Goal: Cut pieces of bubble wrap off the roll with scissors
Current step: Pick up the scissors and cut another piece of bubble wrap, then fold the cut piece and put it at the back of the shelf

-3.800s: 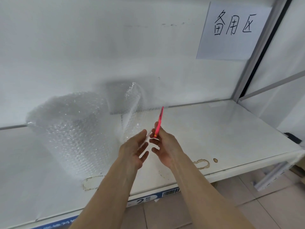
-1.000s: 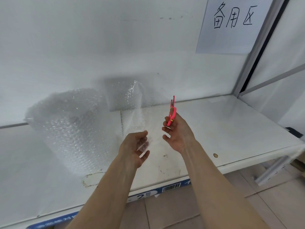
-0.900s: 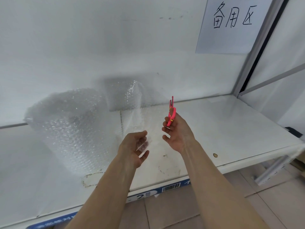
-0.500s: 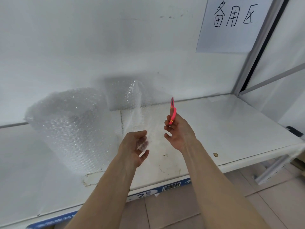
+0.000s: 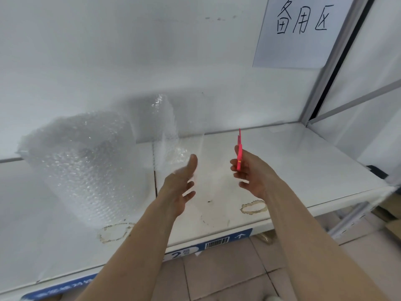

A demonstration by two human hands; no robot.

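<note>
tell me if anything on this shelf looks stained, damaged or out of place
Yes: the white shelf has brownish ring stains, one near the front edge below the right hand, another by the base of the bubble wrap roll. They look like dried liquid marks. The roll stands upright and nothing looks spilled or broken.

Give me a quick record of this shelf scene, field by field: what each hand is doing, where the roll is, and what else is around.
left hand: fingers spread and relaxed, beside the loose bubble wrap sheet; contact unclear
right hand: grips pink scissors, tips pointing up
scissor blades: look closed, edge-on
bubble wrap roll: upright on white shelf, left of both hands
wall: handwritten paper sign, upper right
shelf edge: blue barcode label
</note>
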